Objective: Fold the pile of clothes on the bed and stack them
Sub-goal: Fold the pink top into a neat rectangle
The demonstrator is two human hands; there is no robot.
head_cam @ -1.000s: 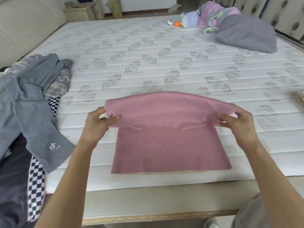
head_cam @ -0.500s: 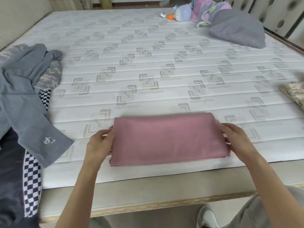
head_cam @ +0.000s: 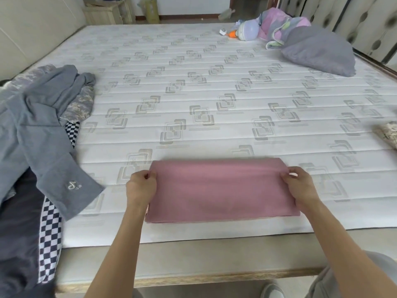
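A pink garment (head_cam: 221, 190) lies folded into a flat rectangle near the front edge of the white patterned mattress (head_cam: 193, 93). My left hand (head_cam: 140, 187) pinches its far left corner. My right hand (head_cam: 300, 186) pinches its far right corner. At the left edge a loose pile of clothes holds a grey garment (head_cam: 43, 125), a camouflage piece (head_cam: 79, 106) and a dark garment with a checkered stripe (head_cam: 49, 233).
A grey pillow (head_cam: 318, 52) and a pastel bundle (head_cam: 279, 26) with a round white toy (head_cam: 247, 31) lie at the far right. A folded camouflage item (head_cam: 388, 134) pokes in at the right edge. The bed frame's wooden edge (head_cam: 204, 276) runs along the front.
The raised upper half of the pink garment came down onto its lower half, leaving a flat rectangle. Both hands then slid up the sides to the far corners.
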